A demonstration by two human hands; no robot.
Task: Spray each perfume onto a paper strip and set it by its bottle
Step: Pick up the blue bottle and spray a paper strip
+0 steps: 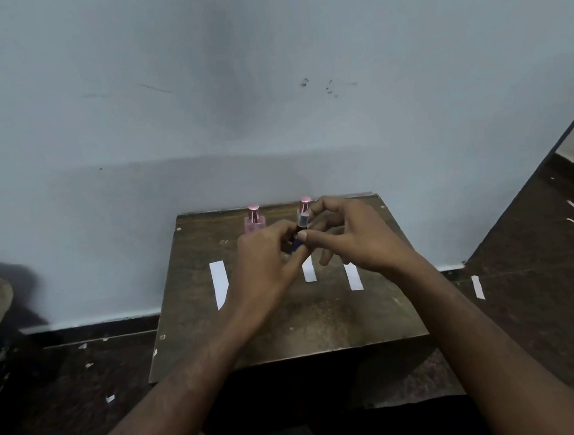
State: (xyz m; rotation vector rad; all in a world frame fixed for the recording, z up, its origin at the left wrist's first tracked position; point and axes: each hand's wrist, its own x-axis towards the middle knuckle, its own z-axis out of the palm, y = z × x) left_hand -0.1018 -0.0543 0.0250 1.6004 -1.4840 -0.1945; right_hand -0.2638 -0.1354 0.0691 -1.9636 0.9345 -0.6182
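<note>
Two pink glass perfume bottles (254, 219) stood at the far edge of my worn brown wooden table (292, 326) — three white paper strips (220, 284) lay mid-table, bare wood nearer me. My left hand (266, 267) gripped a small dark blue bottle (297, 239) above the strips — my right hand (350, 238) pinched its clear cap (303, 219).
</note>
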